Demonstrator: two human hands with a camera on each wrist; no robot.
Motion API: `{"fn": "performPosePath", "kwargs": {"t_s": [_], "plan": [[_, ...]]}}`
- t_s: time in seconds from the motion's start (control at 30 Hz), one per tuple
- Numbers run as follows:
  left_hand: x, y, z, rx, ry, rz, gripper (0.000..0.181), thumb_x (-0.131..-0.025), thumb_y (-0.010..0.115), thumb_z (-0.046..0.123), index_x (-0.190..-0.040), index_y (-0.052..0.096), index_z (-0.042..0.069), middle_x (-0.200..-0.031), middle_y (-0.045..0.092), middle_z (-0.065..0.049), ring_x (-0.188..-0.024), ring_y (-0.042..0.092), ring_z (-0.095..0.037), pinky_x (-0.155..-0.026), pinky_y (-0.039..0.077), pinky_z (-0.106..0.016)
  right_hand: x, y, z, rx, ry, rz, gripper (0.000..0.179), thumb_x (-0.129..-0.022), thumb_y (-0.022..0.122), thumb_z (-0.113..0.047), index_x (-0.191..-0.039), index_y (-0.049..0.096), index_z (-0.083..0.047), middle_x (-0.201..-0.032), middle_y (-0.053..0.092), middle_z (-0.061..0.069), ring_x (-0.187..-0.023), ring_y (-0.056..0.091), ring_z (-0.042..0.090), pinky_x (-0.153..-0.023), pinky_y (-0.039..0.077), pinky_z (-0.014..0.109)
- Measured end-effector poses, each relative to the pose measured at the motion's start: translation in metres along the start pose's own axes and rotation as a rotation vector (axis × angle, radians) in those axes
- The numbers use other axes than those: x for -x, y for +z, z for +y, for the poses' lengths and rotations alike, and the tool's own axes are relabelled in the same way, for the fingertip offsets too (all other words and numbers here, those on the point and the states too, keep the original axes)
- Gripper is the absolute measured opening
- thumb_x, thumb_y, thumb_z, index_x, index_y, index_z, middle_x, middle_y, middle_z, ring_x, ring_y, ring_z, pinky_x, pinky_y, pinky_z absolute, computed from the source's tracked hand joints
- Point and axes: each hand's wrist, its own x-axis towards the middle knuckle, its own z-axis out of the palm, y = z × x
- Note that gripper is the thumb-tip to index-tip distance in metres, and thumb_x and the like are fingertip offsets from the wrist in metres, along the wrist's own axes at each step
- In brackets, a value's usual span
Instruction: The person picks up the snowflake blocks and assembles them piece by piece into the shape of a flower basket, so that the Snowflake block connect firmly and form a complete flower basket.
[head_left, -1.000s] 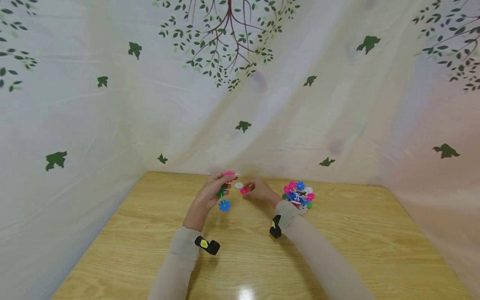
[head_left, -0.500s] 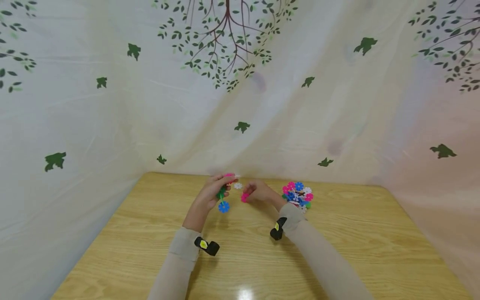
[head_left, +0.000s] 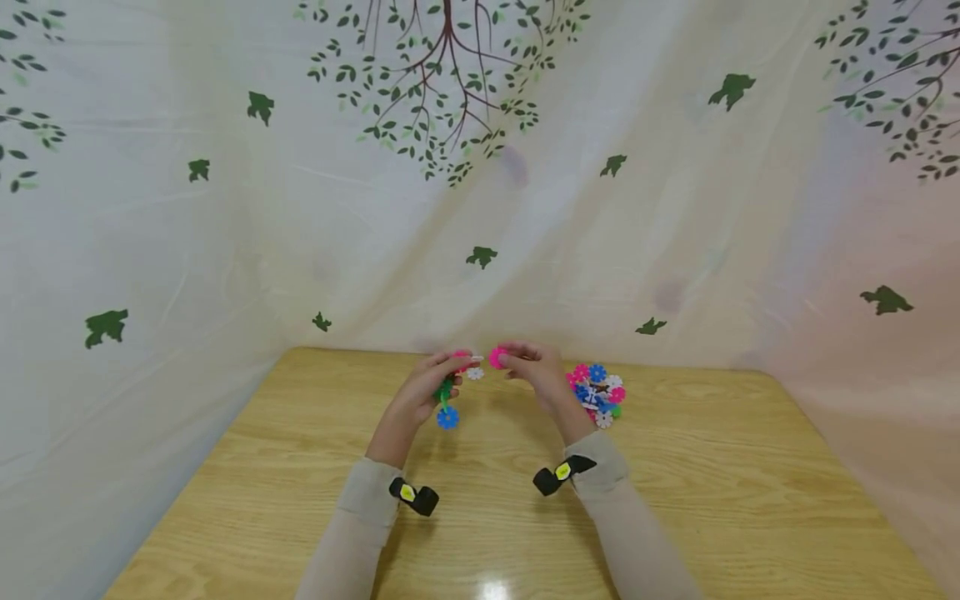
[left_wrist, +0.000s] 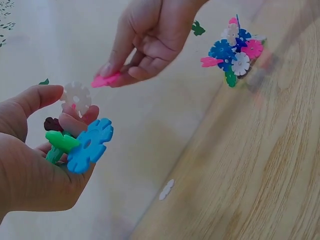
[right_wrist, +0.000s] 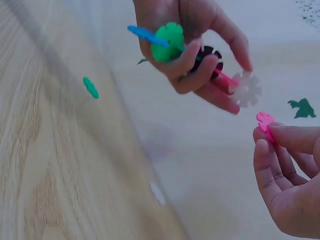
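Observation:
My left hand [head_left: 418,390] grips a chain of interlocked flower-shaped plastic discs. A blue disc [left_wrist: 90,146] and a light green disc [right_wrist: 170,41] hang at its lower end. Darker green, blackish and pink pieces are partly covered by the fingers. At the upper end, a white disc [right_wrist: 247,90] stands by the thumb and fingertips. My right hand [head_left: 542,377] pinches a loose pink disc [right_wrist: 265,125] between thumb and fingers, a small gap away from the white disc. Both hands are raised above the table's far part.
A pile of multicoloured flower discs [head_left: 596,396] sits on the wooden table [head_left: 675,500], right of my right hand. One loose white disc [left_wrist: 166,190] lies near the far edge, and a green disc [right_wrist: 90,87] lies on the wood. A leaf-printed cloth [head_left: 375,250] hangs behind.
The right hand has lifted the pink disc upward and turned, bringing it level with the chain's white end. The left hand has barely moved, still gripping the chain.

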Motion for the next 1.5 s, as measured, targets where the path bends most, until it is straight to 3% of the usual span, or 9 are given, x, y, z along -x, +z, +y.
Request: {"fn": "performPosePath", "kwargs": {"t_s": [0.3,0.6,0.93,1.1,1.3,1.5], "plan": [[0.0,-0.001,-0.001,-0.011,0.016,-0.018,0.04,-0.103,0.061,0.018,-0.137,0.057,-0.001,-0.1,0.059,0.004,-0.071,0.049,-0.004,-0.057,0.043,-0.015,0.007,0.012,-0.012,-0.038,-0.051,0.069,0.032,-0.093,0.071,0.0,-0.12,0.065,0.015,-0.084,0.071,-0.006,-0.078,0.069,0.007,-0.073,0.062,0.031],[0.002,-0.002,-0.002,-0.057,0.028,-0.012,0.047,-0.101,0.064,0.019,-0.141,0.055,-0.003,-0.097,0.056,0.004,-0.075,0.05,-0.006,-0.061,0.046,-0.017,0.012,0.019,-0.013,-0.016,-0.085,0.067,0.029,-0.092,0.072,0.001,-0.116,0.066,0.016,-0.082,0.072,-0.004,-0.074,0.068,0.007,-0.069,0.061,0.029],[0.001,0.002,-0.001,-0.037,0.051,0.034,0.034,-0.098,0.068,0.015,-0.127,0.065,-0.002,-0.09,0.055,0.003,-0.077,0.05,-0.009,-0.062,0.048,-0.018,0.01,0.024,-0.007,-0.053,-0.176,0.121,0.025,-0.089,0.073,0.005,-0.109,0.068,0.019,-0.079,0.073,-0.002,-0.067,0.067,0.012,-0.066,0.061,0.03],[0.0,-0.001,0.003,-0.051,0.024,0.003,0.035,-0.099,0.066,0.016,-0.129,0.065,-0.001,-0.089,0.055,0.004,-0.075,0.049,-0.008,-0.06,0.047,-0.017,0.01,0.024,-0.008,-0.067,-0.161,0.093,0.026,-0.091,0.071,0.005,-0.111,0.066,0.02,-0.078,0.072,-0.006,-0.067,0.067,0.009,-0.067,0.061,0.03],[-0.001,-0.013,0.007,-0.099,-0.021,-0.078,0.035,-0.101,0.062,0.018,-0.133,0.066,0.003,-0.102,0.06,0.005,-0.072,0.05,-0.005,-0.056,0.042,-0.014,0.009,0.031,-0.007,-0.031,-0.117,0.009,0.028,-0.093,0.071,0.001,-0.115,0.065,0.017,-0.082,0.071,-0.005,-0.075,0.069,0.012,-0.071,0.062,0.029],[0.003,-0.035,0.013,-0.076,-0.043,-0.115,0.019,-0.104,0.058,0.016,-0.103,0.077,0.021,-0.097,0.058,0.005,-0.068,0.049,-0.003,-0.054,0.041,-0.014,0.01,0.039,-0.003,-0.03,-0.054,-0.05,0.032,-0.099,0.066,-0.01,-0.124,0.064,0.01,-0.089,0.072,-0.001,-0.079,0.072,0.012,-0.072,0.062,0.027]]}}
